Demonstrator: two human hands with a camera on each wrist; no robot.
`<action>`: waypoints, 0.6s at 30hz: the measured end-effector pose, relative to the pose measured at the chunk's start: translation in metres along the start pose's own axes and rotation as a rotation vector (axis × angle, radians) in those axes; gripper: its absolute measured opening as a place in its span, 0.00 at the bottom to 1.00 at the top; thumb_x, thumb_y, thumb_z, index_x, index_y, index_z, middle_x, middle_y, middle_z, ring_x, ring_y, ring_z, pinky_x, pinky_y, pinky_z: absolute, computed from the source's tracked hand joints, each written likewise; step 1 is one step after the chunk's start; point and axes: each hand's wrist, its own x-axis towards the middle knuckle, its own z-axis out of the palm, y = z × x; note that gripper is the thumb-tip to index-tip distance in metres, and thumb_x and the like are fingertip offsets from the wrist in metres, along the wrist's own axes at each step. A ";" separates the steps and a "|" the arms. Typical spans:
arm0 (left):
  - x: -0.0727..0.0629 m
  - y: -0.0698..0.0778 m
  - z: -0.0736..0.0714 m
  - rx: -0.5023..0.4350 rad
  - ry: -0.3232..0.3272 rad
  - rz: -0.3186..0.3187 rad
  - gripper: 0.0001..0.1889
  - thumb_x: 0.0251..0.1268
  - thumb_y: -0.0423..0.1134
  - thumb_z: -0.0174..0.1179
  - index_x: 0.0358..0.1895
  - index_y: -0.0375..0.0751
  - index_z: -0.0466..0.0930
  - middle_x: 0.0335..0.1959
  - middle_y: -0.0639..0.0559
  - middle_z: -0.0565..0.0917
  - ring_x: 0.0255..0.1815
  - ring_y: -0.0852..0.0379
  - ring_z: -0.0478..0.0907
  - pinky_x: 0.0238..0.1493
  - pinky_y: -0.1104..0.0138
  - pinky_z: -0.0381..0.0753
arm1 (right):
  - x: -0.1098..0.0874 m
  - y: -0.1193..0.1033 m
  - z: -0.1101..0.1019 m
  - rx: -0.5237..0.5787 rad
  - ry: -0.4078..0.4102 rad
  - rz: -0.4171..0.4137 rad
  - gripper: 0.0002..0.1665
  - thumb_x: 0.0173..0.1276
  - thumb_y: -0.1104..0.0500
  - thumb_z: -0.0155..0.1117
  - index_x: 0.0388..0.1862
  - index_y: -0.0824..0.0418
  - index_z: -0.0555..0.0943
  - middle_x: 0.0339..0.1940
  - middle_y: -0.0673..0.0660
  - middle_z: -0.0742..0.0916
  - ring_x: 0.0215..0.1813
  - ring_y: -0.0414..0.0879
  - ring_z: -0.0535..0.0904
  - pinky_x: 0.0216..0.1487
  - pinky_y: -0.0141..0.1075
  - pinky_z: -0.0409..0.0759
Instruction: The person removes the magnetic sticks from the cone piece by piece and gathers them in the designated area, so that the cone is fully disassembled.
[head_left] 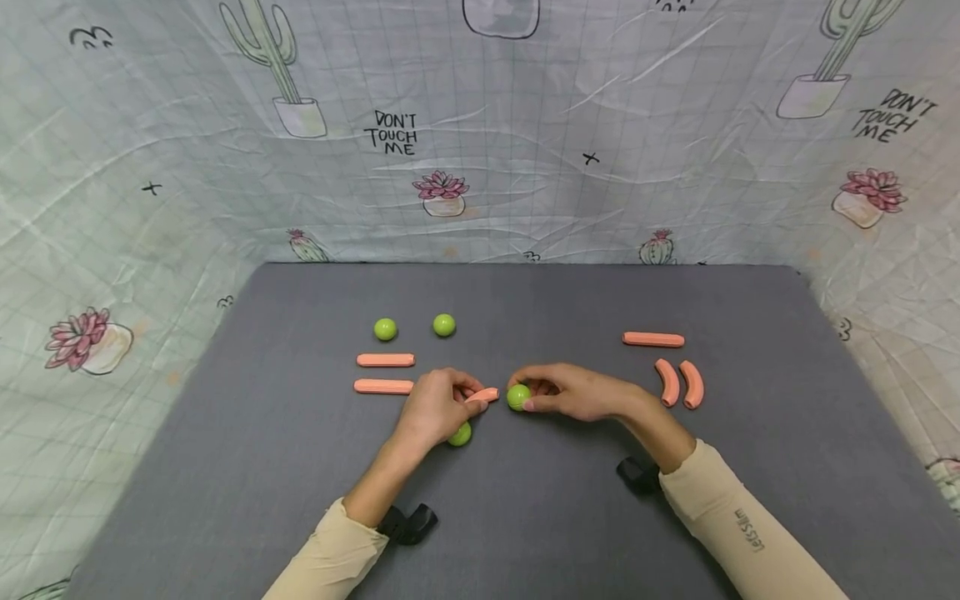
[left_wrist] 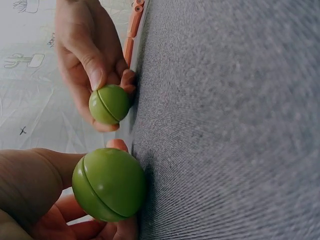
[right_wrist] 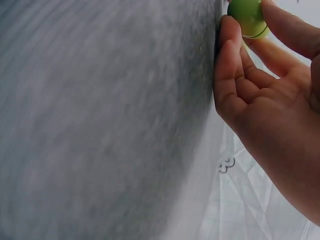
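Observation:
Between the thumb and fingers of my left hand (head_left: 438, 408) is an orange sausage-shaped piece (head_left: 483, 394), tilted slightly, its right end sticking out. Most of it is hidden by the hand. A green ball (head_left: 460, 434) sits on the table just below that hand; up close in the left wrist view this ball (left_wrist: 109, 185) shows a seam line. My right hand (head_left: 577, 392) pinches another green ball (head_left: 518, 397) at table level, a short gap to the right of the orange piece. The right wrist view shows the thumb and fingers round this ball (right_wrist: 248, 17).
Two green balls, one (head_left: 386, 329) left of the other (head_left: 444, 325), lie farther back. Two straight orange pieces (head_left: 386, 360) lie left of my left hand. At right are one straight piece (head_left: 653, 339) and two curved pieces (head_left: 692, 385). A printed cloth (head_left: 525, 100) hangs behind the grey table (head_left: 540, 517).

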 end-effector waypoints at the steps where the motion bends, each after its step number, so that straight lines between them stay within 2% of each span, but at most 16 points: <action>1: 0.000 0.000 0.000 0.001 0.003 0.003 0.06 0.61 0.39 0.77 0.39 0.43 0.92 0.25 0.52 0.84 0.21 0.62 0.74 0.24 0.69 0.72 | -0.002 0.001 -0.001 0.009 0.008 0.008 0.20 0.80 0.54 0.61 0.67 0.56 0.79 0.42 0.52 0.84 0.41 0.43 0.78 0.46 0.35 0.76; 9: -0.003 -0.002 0.003 0.010 0.021 0.001 0.07 0.60 0.41 0.77 0.39 0.46 0.90 0.27 0.54 0.84 0.25 0.62 0.75 0.28 0.69 0.74 | 0.000 0.005 -0.006 0.019 0.104 0.009 0.21 0.80 0.56 0.62 0.68 0.59 0.78 0.46 0.57 0.87 0.45 0.44 0.82 0.47 0.36 0.78; 18: -0.007 -0.002 0.004 0.043 0.009 0.001 0.09 0.62 0.42 0.76 0.43 0.46 0.89 0.32 0.53 0.83 0.29 0.62 0.76 0.32 0.67 0.75 | 0.018 0.001 -0.011 -0.004 0.247 0.025 0.21 0.77 0.59 0.66 0.65 0.60 0.78 0.44 0.58 0.88 0.42 0.46 0.85 0.40 0.37 0.80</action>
